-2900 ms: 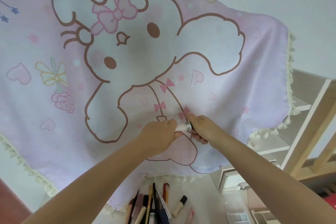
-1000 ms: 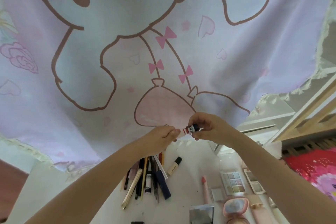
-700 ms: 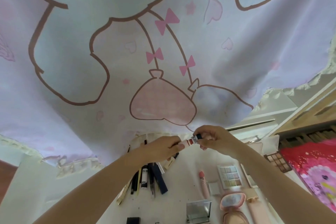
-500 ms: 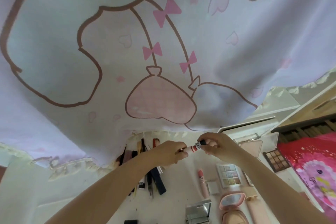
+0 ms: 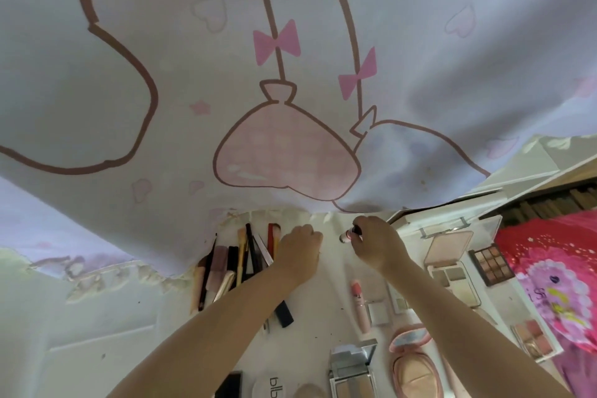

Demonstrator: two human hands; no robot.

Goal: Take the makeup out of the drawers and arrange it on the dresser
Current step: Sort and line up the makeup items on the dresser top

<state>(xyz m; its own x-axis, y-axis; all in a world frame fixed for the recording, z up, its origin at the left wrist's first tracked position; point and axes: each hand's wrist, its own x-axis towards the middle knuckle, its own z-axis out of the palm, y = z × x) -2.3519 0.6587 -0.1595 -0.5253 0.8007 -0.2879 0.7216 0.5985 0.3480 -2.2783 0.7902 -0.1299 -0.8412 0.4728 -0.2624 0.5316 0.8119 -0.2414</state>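
My right hand (image 5: 376,244) pinches a small pink-tipped lipstick tube (image 5: 349,234) above the white dresser top (image 5: 329,317). My left hand (image 5: 298,247) is curled just to its left, over a row of brushes and pencils (image 5: 240,260); whether it holds the cap is hidden. The two hands are a little apart. A pink lip tube (image 5: 359,304) lies on the dresser below my right hand.
A pink cartoon cloth (image 5: 290,90) hangs over the back of the dresser. Open eyeshadow palettes (image 5: 491,263), a pink compact (image 5: 412,362), a mirrored compact (image 5: 352,368) and a white jar (image 5: 273,389) lie at the right and front. A red bedspread (image 5: 555,268) is on the far right.
Both hands came down from in front of the cloth to just above the dresser. They held the tube together before; now they have parted and only my right hand holds it.
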